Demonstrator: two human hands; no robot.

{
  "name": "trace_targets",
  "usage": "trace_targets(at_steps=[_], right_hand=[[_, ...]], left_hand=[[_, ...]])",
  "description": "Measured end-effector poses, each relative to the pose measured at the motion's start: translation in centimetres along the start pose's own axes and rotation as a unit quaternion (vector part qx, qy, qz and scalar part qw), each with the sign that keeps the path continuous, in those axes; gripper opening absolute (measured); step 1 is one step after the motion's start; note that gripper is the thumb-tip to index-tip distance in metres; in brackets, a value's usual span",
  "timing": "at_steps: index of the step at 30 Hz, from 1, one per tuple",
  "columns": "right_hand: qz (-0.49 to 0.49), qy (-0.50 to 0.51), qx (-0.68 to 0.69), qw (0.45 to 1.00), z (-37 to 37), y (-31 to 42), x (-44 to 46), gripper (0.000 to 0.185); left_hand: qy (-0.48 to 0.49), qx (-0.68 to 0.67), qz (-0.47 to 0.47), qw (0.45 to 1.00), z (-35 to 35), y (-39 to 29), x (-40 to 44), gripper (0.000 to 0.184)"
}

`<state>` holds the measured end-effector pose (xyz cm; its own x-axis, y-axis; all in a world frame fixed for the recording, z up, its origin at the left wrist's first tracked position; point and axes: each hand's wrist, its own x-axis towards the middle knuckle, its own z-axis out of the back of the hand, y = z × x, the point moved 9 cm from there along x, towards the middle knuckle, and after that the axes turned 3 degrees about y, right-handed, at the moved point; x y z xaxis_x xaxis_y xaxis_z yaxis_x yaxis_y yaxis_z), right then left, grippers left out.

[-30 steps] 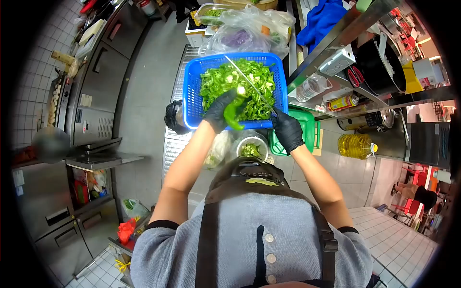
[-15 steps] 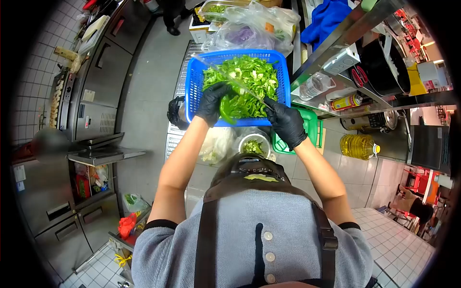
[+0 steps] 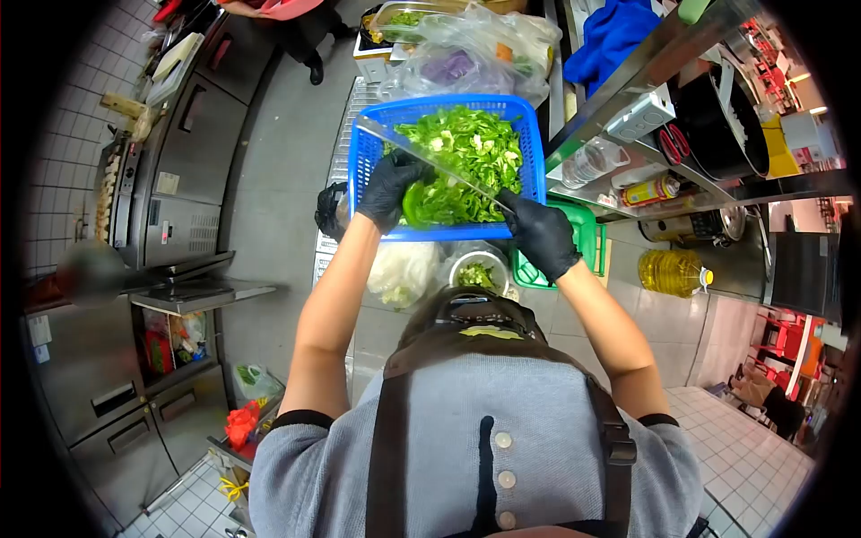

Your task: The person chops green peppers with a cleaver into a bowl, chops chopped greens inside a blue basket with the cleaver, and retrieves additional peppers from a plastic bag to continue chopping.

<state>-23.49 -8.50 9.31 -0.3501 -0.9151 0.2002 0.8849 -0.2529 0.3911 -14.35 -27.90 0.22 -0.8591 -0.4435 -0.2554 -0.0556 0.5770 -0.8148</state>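
Observation:
My left hand [image 3: 388,190], in a black glove, is closed around a green pepper [image 3: 414,206] over the near left part of a blue basket [image 3: 540,148]. My right hand [image 3: 543,235], gloved too, grips the handle of a long-bladed knife [image 3: 453,173] by the basket's near right corner. The blade slants up and left across the basket, passing close to the pepper; whether it touches cannot be made out. Cut green pepper pieces [image 3: 484,148], some with pale cores, fill much of the basket.
Below the basket are a white bag [image 3: 399,269], a round container of green scraps [image 3: 477,272] and a green basket [image 3: 585,220]. Plastic bags [image 3: 484,63] lie beyond it. A steel shelf is at right, near an oil jug [image 3: 671,273]. Someone's legs [image 3: 309,45] show at the back.
The knife blade lies a little lower and more across the basket, and the pepper has shifted slightly left. At the back, the other person has come further into view with a pinkish-red container.

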Motion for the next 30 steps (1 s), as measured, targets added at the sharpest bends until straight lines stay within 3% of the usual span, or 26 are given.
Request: trace_targets(at_steps=[3,4,7,8,11,12,19,26,29,30], right_hand=[[-0.014,-0.028,0.006,1.0,0.4,-0.6,-0.3,0.027],[-0.015,-0.035,0.009,0.999,0.2,-0.8,-0.4,0.027],[-0.026,-0.051,0.023,0.998,-0.6,-1.0,-0.1,0.025],[-0.027,-0.058,0.018,0.998,-1.0,-1.1,-0.1,0.025],[-0.002,-0.097,0.041,0.994,-0.1,-0.5,-0.1,0.022],[0.01,-0.114,0.055,0.992,0.4,-0.3,-0.2,0.021],[0.012,-0.012,0.027,0.999,-1.1,-1.7,0.1,0.02],[-0.062,0.009,0.063,0.996,-3.4,-4.0,0.1,0.017],[-0.048,0.024,0.009,0.999,-3.1,-4.1,-0.8,0.016],[-0.051,0.007,0.046,0.998,-3.1,-4.5,-1.2,0.015]], left_hand=[[0.074,-0.014,-0.007,0.997,-3.9,-1.8,-1.5,0.041],[0.087,-0.014,0.009,0.996,-4.3,-1.0,-1.7,0.053],[0.072,0.146,0.023,0.986,-3.9,0.7,-1.6,0.061],[0.058,0.17,-0.003,0.984,-4.1,0.8,-1.6,0.056],[-0.019,0.065,-0.023,0.997,-1.6,1.8,-0.9,0.043],[-0.038,-0.064,-0.006,0.997,-1.5,2.0,-1.4,0.033],[0.021,-0.14,0.007,0.99,0.6,1.5,0.0,0.028],[0.003,-0.066,-0.012,0.998,1.0,1.8,1.3,0.028],[-0.008,-0.049,-0.029,0.998,0.5,0.6,0.8,0.031],[-0.002,-0.035,-0.019,0.999,0.4,0.7,0.8,0.033]])
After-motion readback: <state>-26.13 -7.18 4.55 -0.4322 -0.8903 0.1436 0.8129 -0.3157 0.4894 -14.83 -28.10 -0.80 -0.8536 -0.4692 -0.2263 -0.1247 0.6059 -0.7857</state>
